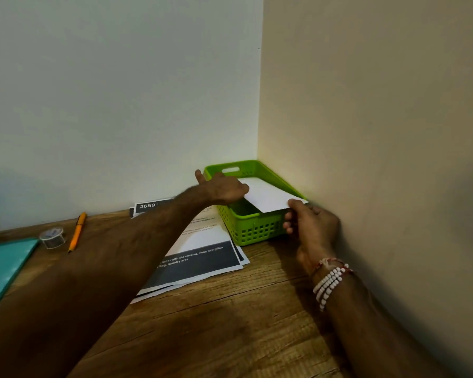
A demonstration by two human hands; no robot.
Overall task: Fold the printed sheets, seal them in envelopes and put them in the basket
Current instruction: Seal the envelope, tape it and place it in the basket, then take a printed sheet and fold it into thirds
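Green slotted plastic basket (253,233) sat in the far right corner of the wooden table (257,323); we held the white paper envelope (268,196) above it, left hand (224,188) gripping one end, right hand (314,230) pinching the near corner. Best, we judged, to lower it flat.

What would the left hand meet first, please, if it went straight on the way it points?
Probably the far right wall of the green plastic basket, since the left hand, gripping the white paper envelope, points across its inside; depth is unclear.
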